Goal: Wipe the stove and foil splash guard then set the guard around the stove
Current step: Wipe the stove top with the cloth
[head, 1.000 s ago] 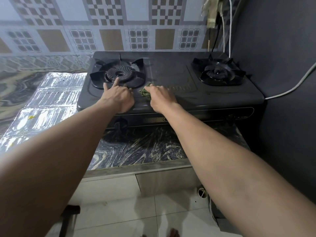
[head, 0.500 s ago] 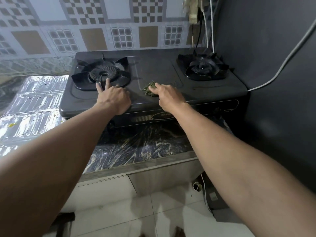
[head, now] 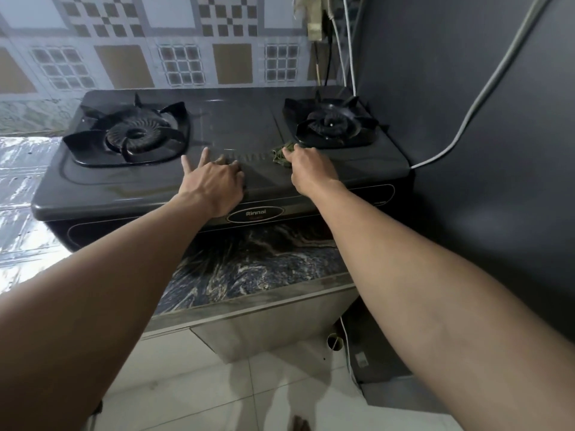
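A dark two-burner gas stove (head: pixel 236 126) stands on the marbled counter against the tiled wall. My right hand (head: pixel 306 171) presses a crumpled green cloth (head: pixel 281 154) onto the stove top, just in front of the right burner (head: pixel 334 126). My left hand (head: pixel 214 181) lies flat on the middle of the stove top with its fingers spread, to the right of the left burner (head: pixel 130 138). The foil splash guard (head: pixel 21 194) lies flat on the counter to the left of the stove; my left arm hides part of it.
A dark wall (head: pixel 482 119) stands close to the stove's right side, with a white cable (head: pixel 485 88) running across it. Cables and a socket (head: pixel 317 17) hang at the back right corner. The marbled counter front (head: pixel 249 269) ends above a tiled floor.
My right hand has slid the cloth rightwards across the stove top, from the middle to the front of the right burner. My left hand has shifted right from the left burner to the middle.
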The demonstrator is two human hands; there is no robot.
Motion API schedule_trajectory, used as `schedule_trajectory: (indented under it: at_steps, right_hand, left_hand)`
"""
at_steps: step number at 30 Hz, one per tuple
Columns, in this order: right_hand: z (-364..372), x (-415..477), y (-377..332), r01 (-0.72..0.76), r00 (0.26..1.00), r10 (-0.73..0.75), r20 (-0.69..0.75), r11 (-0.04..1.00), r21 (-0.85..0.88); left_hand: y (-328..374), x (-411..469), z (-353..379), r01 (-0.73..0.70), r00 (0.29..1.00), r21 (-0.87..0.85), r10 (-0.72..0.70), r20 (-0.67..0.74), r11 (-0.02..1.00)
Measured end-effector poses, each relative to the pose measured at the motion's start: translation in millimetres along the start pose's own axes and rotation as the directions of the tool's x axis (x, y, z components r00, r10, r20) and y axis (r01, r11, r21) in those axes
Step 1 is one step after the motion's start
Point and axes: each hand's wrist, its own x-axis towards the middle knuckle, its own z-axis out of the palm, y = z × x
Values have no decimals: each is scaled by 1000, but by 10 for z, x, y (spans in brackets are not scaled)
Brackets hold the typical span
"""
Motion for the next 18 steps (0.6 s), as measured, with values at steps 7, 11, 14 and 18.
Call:
schedule_trajectory:
  at_steps: [7, 11, 14, 18]
  right_hand:
    - [-39, -38, 385, 1, 1000, -1, -8, 1000, 23]
    - [-48, -35, 575, -27, 999, 28, -21, 999, 38]
    - [-55, -49, 711, -43, 999, 44, -23, 998, 42]
    - [-67, -50, 882, -54, 998, 55, -20, 997, 50]
  left_hand:
    - [382, 105, 16, -39, 999, 19, 39, 2, 999]
    - [564, 169, 27, -60, 998, 12, 60, 9, 998]
    - [729, 203, 20, -45, 999, -71, 46, 10, 996]
    - [912, 234, 15, -51, 998, -84, 55, 39, 995]
